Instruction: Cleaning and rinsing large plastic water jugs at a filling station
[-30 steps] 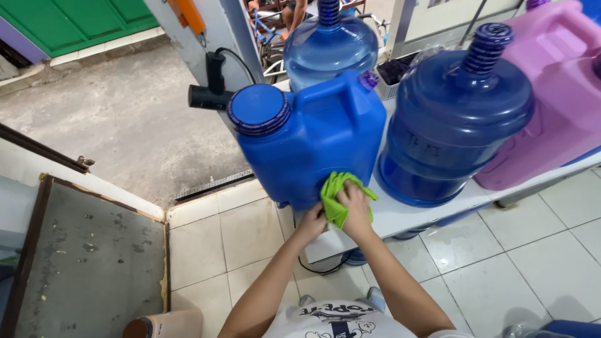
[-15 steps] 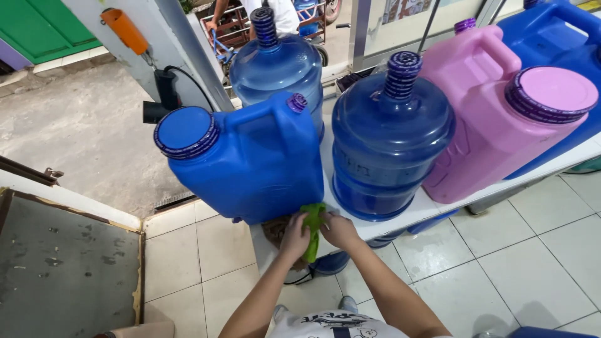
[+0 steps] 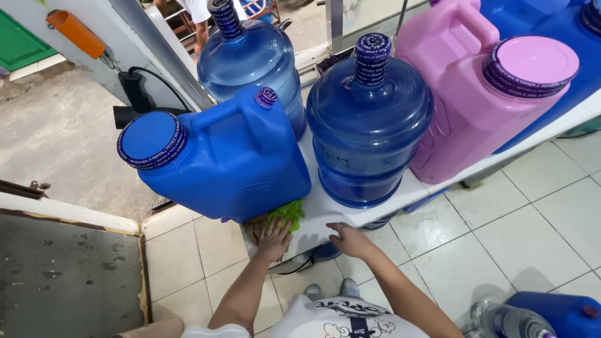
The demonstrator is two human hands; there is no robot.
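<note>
Left hand (image 3: pixel 274 236) flat, fingers spread on green cloth (image 3: pixel 288 213) under blue jug (image 3: pixel 231 166); right hand (image 3: pixel 352 240) apparently open on shelf (image 3: pixel 325 213).

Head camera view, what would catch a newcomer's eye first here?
The row of big water containers on the white shelf: a blue jerrycan at left, a round blue bottle in the middle, a pink jerrycan at right. Below the blue jerrycan, the left hand presses a green cloth on the shelf, with the right hand flat beside it.
</note>
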